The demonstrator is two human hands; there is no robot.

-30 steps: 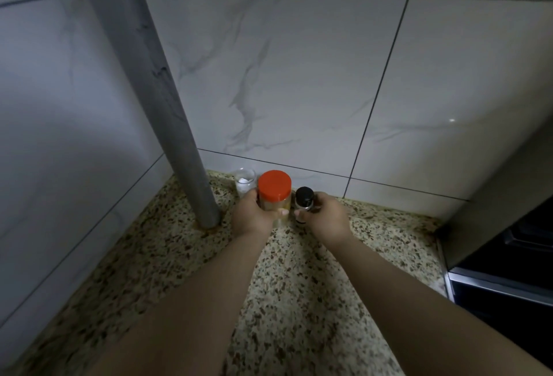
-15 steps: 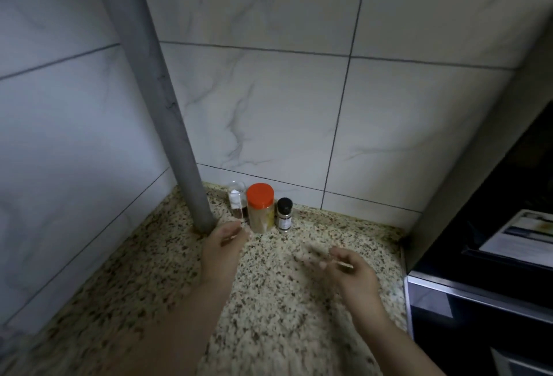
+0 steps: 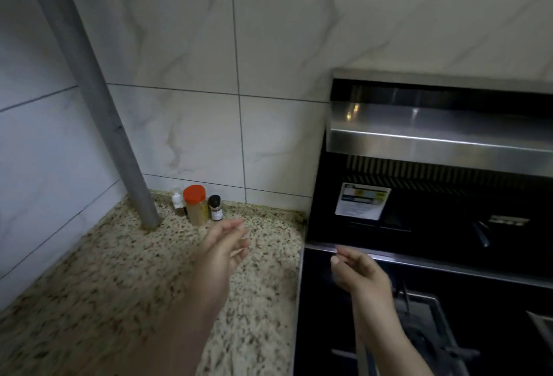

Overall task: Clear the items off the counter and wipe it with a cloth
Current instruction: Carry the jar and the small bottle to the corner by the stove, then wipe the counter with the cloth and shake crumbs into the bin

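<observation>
Three containers stand together in the back corner of the speckled granite counter [image 3: 98, 271]: a jar with an orange lid [image 3: 196, 205], a small black-capped bottle [image 3: 215, 207] to its right, and a small clear bottle [image 3: 177, 200] to its left. My left hand [image 3: 223, 251] hovers over the counter in front of them, fingers apart, holding nothing. My right hand [image 3: 357, 275] is over the dark stove edge, fingers loosely curled and empty. No cloth is in view.
A grey pipe [image 3: 98, 100] rises from the counter beside the containers. Marble tile walls [image 3: 179, 61] meet at the corner. A black stove unit [image 3: 434, 300] with a steel hood [image 3: 434, 136] and a label sticker [image 3: 362, 200] borders the counter on the right.
Both hands let go of the jar and bottle and drew back from the corner. They moved rightward, and the view swung right to show the stove.
</observation>
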